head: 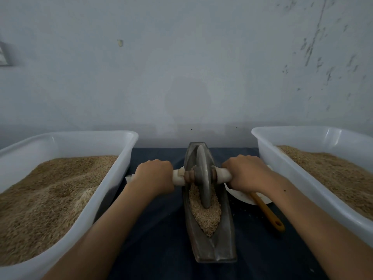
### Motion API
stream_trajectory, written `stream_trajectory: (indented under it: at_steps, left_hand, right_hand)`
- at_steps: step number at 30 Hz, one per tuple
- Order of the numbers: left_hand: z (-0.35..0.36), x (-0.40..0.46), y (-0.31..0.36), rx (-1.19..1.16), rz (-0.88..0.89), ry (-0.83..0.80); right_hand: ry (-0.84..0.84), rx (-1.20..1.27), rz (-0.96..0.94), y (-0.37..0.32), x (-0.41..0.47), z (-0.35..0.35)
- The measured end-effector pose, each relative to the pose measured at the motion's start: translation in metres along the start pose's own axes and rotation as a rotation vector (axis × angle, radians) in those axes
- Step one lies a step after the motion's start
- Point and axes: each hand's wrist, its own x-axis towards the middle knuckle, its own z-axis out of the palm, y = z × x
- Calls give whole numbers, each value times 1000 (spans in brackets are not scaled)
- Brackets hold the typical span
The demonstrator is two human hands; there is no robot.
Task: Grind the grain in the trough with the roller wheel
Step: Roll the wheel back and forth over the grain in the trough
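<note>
A boat-shaped metal trough point(226, 245) lies lengthwise in the middle of the dark cloth. Tan grain point(206, 217) fills its near half. A grey metal roller wheel point(202, 174) stands upright in the trough, around its middle, with its rim sunk in the grain. A pale handle bar runs through the wheel's hub. My left hand point(154, 176) grips the left end of the handle point(178, 177). My right hand point(245, 172) grips the right end.
A large white plastic tub point(113, 178) of grain stands on the left, another tub point(282, 170) on the right. A white plate point(242, 197) with a yellow-handled utensil point(268, 213) lies right of the trough. A grey wall is close behind.
</note>
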Motion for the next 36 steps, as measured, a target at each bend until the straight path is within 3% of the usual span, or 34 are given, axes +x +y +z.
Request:
stream_trajectory:
  at_steps: [5,12,14,20,23,27,33,36]
  left_hand:
    - [3,2,0,-1,-7,76]
    - [10,0,3,-12,-33,260]
    - [10,0,3,9,-31,242]
    - [2,2,-1,-2,10,24]
    - [2,2,-2,8,25,3]
    - [6,4,-3,10,18,96]
    - [17,3,1,17,10,374]
    - [19,3,1,17,3,381]
  right_hand:
    - [73,16,14,0,1,6]
    - [409,-73,19,-1,5,29]
    - [364,-57,23,0,5,27]
    - [6,7,-20,1,0,1]
    - [-67,30,-10,0,-1,-4]
    - [12,13,12,0,1,3]
    - [299,-48,43,1,8,27]
    - [298,-66,49,1,7,27]
